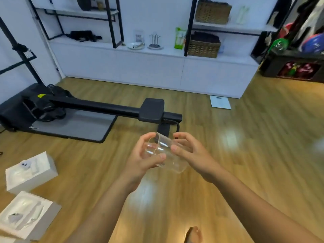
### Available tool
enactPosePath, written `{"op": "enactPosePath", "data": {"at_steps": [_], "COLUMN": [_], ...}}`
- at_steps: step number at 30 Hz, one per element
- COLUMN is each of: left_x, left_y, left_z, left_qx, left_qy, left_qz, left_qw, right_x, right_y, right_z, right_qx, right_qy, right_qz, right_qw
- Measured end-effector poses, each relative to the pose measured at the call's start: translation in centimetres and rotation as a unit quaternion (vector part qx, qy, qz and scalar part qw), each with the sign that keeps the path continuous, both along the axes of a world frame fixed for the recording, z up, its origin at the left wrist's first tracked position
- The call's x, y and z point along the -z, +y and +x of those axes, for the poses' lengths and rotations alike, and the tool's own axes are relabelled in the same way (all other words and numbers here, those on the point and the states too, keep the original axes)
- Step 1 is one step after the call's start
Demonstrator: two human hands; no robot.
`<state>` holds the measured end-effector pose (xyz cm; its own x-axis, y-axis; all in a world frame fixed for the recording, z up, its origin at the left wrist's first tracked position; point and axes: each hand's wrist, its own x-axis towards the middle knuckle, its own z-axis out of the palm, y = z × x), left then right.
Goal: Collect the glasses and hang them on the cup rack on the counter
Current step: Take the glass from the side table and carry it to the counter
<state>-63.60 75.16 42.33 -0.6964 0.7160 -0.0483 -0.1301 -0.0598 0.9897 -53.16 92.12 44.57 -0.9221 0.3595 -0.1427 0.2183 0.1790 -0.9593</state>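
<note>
Both hands hold a clear glass (pixel 164 153) over the wooden floor (pixel 245 137), tilted on its side with the open rim toward the upper left. The left hand (pixel 145 158) wraps the rim end, thumb across the front; the right hand (pixel 189 151) cups the base end, fingers curled over it. Far ahead, on the white surface (pixel 166 50), stands a metal cup rack (pixel 154 40) beside a plate (pixel 135 45) and a green carton (pixel 179 38). A black machine (pixel 105 107) lies on the floor at left, with two white boxes (pixel 30 172) nearer.
</note>
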Motion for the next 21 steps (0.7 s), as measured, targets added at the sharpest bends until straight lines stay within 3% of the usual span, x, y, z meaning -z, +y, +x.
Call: {"op": "enactPosePath", "data": {"at_steps": [8,21], "left_x": [0.4,-0.1], "left_y": [12.2,32.3], "left_z": [-7.5,-18.9], "left_qx": [-0.022,-0.034], "left_qy": [-0.021,-0.023], "left_qz": [0.02,-0.054], "left_qw": [0.999,0.998], "right_x": [2.2,2.4], "right_y": [12.0,33.8], "right_z": [-6.9,-20.6], "right_qx": [-0.011,-0.02], "right_qy": [0.007,0.033], "right_qz": [-0.19,-0.133], "right_qw": [0.982,0.99]}}
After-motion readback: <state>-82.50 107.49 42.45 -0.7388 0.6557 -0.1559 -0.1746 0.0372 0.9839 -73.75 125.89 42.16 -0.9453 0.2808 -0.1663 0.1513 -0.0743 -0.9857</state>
